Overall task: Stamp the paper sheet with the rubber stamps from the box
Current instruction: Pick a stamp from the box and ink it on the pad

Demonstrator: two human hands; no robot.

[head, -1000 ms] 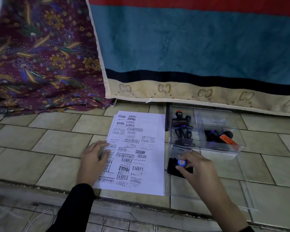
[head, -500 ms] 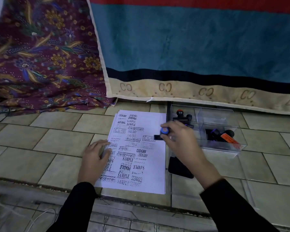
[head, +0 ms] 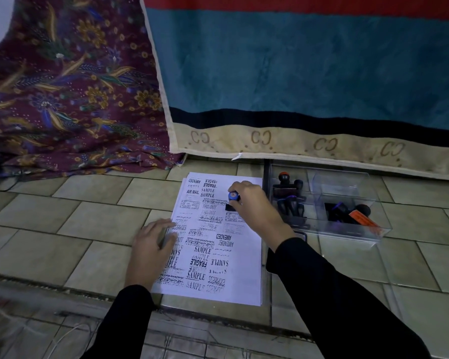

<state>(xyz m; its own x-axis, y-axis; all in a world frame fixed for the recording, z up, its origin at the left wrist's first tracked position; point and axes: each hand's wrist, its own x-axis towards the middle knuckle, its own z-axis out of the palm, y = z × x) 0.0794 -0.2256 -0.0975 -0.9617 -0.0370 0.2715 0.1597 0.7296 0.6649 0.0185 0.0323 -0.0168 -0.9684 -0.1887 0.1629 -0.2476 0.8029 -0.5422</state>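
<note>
Our right hand (head: 253,203) pinches the stamp (head: 233,196) at the far right of the paper sheet (head: 246,281); we should press squarely down, left hand (head: 153,244) flat on its left edge.

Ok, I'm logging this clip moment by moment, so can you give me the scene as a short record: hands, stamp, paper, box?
left hand: fingers flat on the paper's left edge
right hand: grips the stamp from above
stamp: blue-topped, base down on the paper's upper right
paper: lies on the floor, covered in many prints
box: clear, right of the paper
other stamps: in the box
</note>
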